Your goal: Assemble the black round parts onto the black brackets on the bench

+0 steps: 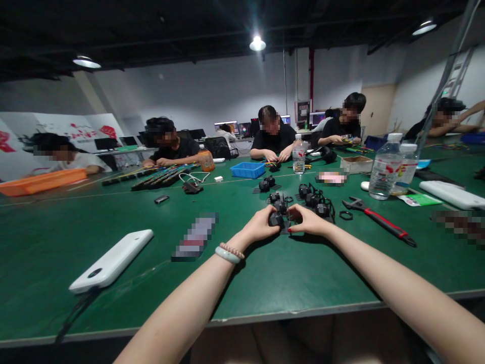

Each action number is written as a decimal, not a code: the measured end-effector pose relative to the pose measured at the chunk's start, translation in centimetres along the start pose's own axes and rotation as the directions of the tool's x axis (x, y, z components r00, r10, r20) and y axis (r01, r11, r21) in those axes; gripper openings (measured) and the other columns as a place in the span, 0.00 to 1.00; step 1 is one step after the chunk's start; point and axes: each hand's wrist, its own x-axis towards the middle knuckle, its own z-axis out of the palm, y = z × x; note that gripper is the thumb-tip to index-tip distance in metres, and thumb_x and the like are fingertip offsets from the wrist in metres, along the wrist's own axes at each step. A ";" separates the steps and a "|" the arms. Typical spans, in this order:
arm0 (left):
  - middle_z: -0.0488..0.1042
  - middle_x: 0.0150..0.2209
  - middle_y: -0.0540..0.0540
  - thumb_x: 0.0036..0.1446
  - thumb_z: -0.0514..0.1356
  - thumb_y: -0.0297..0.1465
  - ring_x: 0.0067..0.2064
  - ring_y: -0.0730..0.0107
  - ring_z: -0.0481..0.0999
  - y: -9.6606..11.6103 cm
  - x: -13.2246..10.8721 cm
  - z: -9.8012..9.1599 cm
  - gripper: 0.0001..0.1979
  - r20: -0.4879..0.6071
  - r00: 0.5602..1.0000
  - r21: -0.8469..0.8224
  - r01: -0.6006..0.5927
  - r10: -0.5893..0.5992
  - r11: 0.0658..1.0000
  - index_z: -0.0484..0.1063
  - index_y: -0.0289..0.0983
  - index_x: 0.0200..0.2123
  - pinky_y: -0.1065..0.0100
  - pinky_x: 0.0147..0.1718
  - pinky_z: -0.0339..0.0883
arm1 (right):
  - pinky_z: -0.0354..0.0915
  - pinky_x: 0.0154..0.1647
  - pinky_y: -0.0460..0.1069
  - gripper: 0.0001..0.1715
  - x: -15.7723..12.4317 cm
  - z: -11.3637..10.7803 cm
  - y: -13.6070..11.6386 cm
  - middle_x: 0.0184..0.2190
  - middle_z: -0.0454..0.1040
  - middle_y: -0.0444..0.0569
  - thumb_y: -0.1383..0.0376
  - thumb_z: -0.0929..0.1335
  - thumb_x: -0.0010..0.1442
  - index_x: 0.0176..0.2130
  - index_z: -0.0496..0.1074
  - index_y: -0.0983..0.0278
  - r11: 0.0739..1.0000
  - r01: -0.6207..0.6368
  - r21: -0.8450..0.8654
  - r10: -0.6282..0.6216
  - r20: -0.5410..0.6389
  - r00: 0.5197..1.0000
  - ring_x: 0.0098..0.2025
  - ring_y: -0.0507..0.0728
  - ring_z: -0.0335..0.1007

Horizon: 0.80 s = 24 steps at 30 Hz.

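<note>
My left hand [259, 226] and my right hand [307, 221] meet over the green table [265, 273], both with fingers curled round a small black part [276, 219] that rests on the table surface. A pale bracelet and a bead bracelet sit on my left wrist. Just beyond my hands lie several more small black parts [312, 198] with short cables, in a loose cluster. A black ring [345, 215] lies to the right of my right hand.
A red-handled adjustable wrench [379, 219] lies to the right, a white power bank [111, 260] with a cable to the left. Water bottles [384, 169], a blue tray [248, 170] and a cardboard box [356, 163] stand further back. Several people work along the far edge.
</note>
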 end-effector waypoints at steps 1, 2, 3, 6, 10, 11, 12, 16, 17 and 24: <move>0.68 0.32 0.49 0.39 0.56 0.32 0.31 0.71 0.67 0.0 0.0 0.0 0.18 0.000 1.000 -0.001 -0.003 0.003 1.000 0.62 0.35 0.37 0.71 0.30 0.60 | 0.60 0.41 0.51 0.32 -0.1 -0.1 0.0 0.39 0.65 0.49 0.61 0.71 0.36 0.42 0.59 0.66 1.000 0.008 -0.013 -0.008 0.001 1.000 0.39 0.53 0.63; 0.68 0.32 0.49 0.39 0.56 0.32 0.32 0.70 0.67 0.1 0.0 -0.1 0.18 0.002 1.000 -0.002 -0.006 0.006 1.000 0.63 0.35 0.37 0.71 0.31 0.60 | 0.60 0.41 0.51 0.33 -0.2 -0.1 -0.1 0.39 0.65 0.49 0.61 0.71 0.36 0.42 0.59 0.65 1.000 0.016 -0.025 -0.016 0.002 1.000 0.39 0.54 0.63; 0.69 0.32 0.49 0.39 0.56 0.32 0.32 0.70 0.68 0.1 0.0 -0.1 0.18 0.004 1.000 -0.001 -0.005 0.005 1.000 0.63 0.35 0.37 0.71 0.32 0.61 | 0.60 0.41 0.51 0.33 -0.2 -0.2 -0.1 0.39 0.65 0.49 0.61 0.70 0.36 0.42 0.59 0.65 0.999 0.024 -0.038 -0.024 0.005 1.000 0.39 0.54 0.63; 0.69 0.33 0.48 0.39 0.56 0.32 0.33 0.70 0.68 0.3 0.0 -0.3 0.18 0.011 1.000 0.003 0.002 -0.002 1.000 0.63 0.36 0.38 0.70 0.33 0.61 | 0.60 0.41 0.51 0.34 -0.3 -0.4 0.0 0.40 0.65 0.50 0.59 0.70 0.37 0.43 0.59 0.65 0.998 0.038 -0.057 -0.037 0.020 0.999 0.40 0.54 0.63; 0.70 0.34 0.49 0.39 0.57 0.31 0.34 0.70 0.69 0.6 -0.1 -0.3 0.18 0.020 1.000 0.001 -0.011 0.011 1.000 0.63 0.36 0.38 0.71 0.33 0.61 | 0.59 0.43 0.51 0.34 -0.3 -0.6 0.0 0.40 0.65 0.50 0.60 0.70 0.37 0.44 0.59 0.65 0.998 0.038 -0.046 -0.036 0.054 0.998 0.41 0.55 0.63; 0.70 0.34 0.49 0.39 0.57 0.31 0.34 0.70 0.69 0.7 -0.1 -0.3 0.18 0.027 0.999 -0.002 -0.016 0.016 1.000 0.64 0.36 0.38 0.71 0.33 0.62 | 0.59 0.43 0.52 0.34 -0.4 -0.6 0.0 0.40 0.66 0.49 0.60 0.70 0.37 0.44 0.59 0.64 0.998 0.038 -0.042 -0.036 0.064 0.997 0.41 0.55 0.63; 0.70 0.34 0.49 0.39 0.57 0.31 0.34 0.70 0.69 0.8 -0.2 -0.3 0.18 0.036 0.999 -0.004 -0.020 0.021 1.000 0.64 0.36 0.38 0.71 0.33 0.62 | 0.59 0.43 0.52 0.34 -0.4 -0.7 0.0 0.40 0.66 0.49 0.60 0.70 0.37 0.45 0.59 0.64 0.999 0.038 -0.038 -0.035 0.076 0.996 0.42 0.55 0.63; 0.70 0.33 0.49 0.40 0.57 0.33 0.33 0.71 0.69 1.1 -0.4 -0.3 0.18 0.062 0.997 -0.004 -0.042 0.042 0.999 0.64 0.36 0.38 0.72 0.32 0.62 | 0.58 0.44 0.52 0.35 -0.4 -0.7 -0.1 0.40 0.66 0.49 0.59 0.70 0.37 0.45 0.59 0.63 0.998 0.042 -0.039 -0.038 0.112 0.993 0.43 0.55 0.62; 0.70 0.33 0.49 0.40 0.57 0.33 0.33 0.70 0.69 1.1 -0.4 -0.3 0.18 0.063 0.997 -0.001 -0.044 0.044 0.999 0.65 0.36 0.38 0.72 0.32 0.62 | 0.58 0.45 0.52 0.35 -0.4 -0.8 -0.2 0.40 0.66 0.49 0.59 0.70 0.38 0.46 0.59 0.63 0.998 0.044 -0.041 -0.039 0.114 0.993 0.43 0.55 0.62; 0.71 0.34 0.48 0.41 0.57 0.35 0.33 0.70 0.69 1.1 -0.4 -0.3 0.19 0.061 0.997 -0.012 -0.054 0.054 0.998 0.65 0.36 0.39 0.71 0.33 0.62 | 0.58 0.45 0.52 0.36 -0.3 -0.9 -0.2 0.41 0.66 0.50 0.59 0.70 0.38 0.47 0.59 0.64 0.997 0.052 -0.057 -0.045 0.115 0.992 0.43 0.55 0.62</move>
